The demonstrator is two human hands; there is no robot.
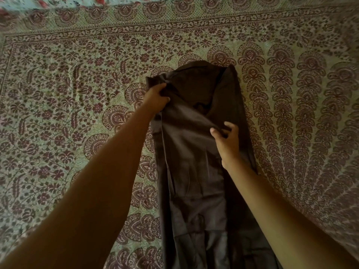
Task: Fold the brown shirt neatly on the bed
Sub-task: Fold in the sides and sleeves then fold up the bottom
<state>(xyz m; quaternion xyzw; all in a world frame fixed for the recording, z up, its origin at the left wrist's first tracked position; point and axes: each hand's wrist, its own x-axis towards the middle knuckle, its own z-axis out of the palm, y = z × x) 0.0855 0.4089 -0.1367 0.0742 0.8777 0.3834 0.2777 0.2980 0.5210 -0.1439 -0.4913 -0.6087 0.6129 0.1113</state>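
Single head-worn wide view, steeply down and forward, close over the bedspread (77, 84).

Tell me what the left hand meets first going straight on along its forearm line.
More brown shirt: the left hand grips its left edge and points across the bunched far end. Past that, likely just bedspread; depth is unclear.

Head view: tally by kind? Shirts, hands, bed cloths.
shirt: 1
hands: 2, left hand and right hand, both gripping the shirt
bed cloths: 2, printed cover and floral sheet
Total: 5
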